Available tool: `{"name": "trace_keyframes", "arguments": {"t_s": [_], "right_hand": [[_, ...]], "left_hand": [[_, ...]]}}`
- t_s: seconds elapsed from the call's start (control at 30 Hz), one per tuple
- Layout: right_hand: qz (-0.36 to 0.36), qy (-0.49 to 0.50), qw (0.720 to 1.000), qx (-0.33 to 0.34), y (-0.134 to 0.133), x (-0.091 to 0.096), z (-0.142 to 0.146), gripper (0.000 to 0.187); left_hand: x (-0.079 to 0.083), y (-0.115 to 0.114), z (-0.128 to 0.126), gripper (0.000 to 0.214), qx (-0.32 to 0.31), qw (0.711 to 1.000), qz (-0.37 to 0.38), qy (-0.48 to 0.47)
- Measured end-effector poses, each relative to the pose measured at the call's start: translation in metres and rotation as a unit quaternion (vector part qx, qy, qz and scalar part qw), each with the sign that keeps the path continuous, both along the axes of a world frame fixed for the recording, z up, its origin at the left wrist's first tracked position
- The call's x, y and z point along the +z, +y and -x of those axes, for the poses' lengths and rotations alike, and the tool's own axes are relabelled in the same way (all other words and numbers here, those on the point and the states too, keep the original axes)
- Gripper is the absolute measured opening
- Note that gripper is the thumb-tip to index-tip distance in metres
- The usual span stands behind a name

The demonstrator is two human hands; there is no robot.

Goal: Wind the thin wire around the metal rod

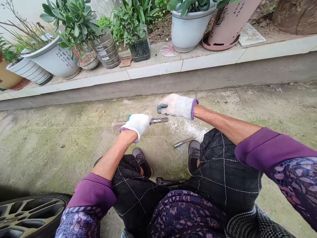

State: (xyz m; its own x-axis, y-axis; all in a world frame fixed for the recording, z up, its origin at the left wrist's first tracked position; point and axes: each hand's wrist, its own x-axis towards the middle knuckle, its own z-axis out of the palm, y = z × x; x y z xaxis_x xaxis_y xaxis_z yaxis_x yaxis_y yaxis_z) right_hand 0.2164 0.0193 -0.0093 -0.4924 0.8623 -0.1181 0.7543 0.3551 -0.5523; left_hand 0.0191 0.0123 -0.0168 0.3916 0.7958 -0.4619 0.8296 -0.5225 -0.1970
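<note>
I sit low over a concrete floor, both hands in white knit gloves with purple cuffs. My left hand (137, 124) is wrapped round a long metal tool (158, 120) with a wooden handle end at the left, held level above the ground. My right hand (176, 106) hovers just above and right of the tool's metal end, its fingers loosely curled with grey-tipped fingertips and nothing in them. A second metal rod (182, 142) lies on the floor by my right shoe (193, 155). White dust (195, 129) marks the concrete beside it.
A raised tiled ledge (158, 67) runs across the back with several potted plants, among them a white pot (188, 30) and a pink pot (229, 23). A car wheel (29, 215) sits at the lower left. A round drain cover (167, 50) lies on the ledge.
</note>
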Motion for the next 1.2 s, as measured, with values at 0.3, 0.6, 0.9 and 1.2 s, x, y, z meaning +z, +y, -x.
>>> {"name": "trace_keyframes", "arguments": {"t_s": [0.3, 0.6, 0.9, 1.2], "right_hand": [[0.164, 0.258, 0.947, -0.102, 0.010, -0.003, -0.007, 0.018], [0.089, 0.122, 0.985, -0.082, 0.000, -0.001, 0.011, 0.017], [-0.015, 0.004, 1.000, -0.017, 0.004, -0.002, 0.001, 0.016], [0.148, 0.199, 0.965, -0.089, 0.014, -0.006, -0.005, 0.017]], "left_hand": [[0.010, 0.000, 0.012, 0.033, 0.115, 0.906, 0.043, -0.406], [0.005, 0.025, 0.021, 0.031, 0.219, 0.923, -0.054, -0.313], [-0.005, 0.009, 0.003, 0.035, 0.039, 0.998, -0.006, -0.039], [0.020, -0.005, 0.011, 0.031, 0.121, 0.929, 0.087, -0.338]]}}
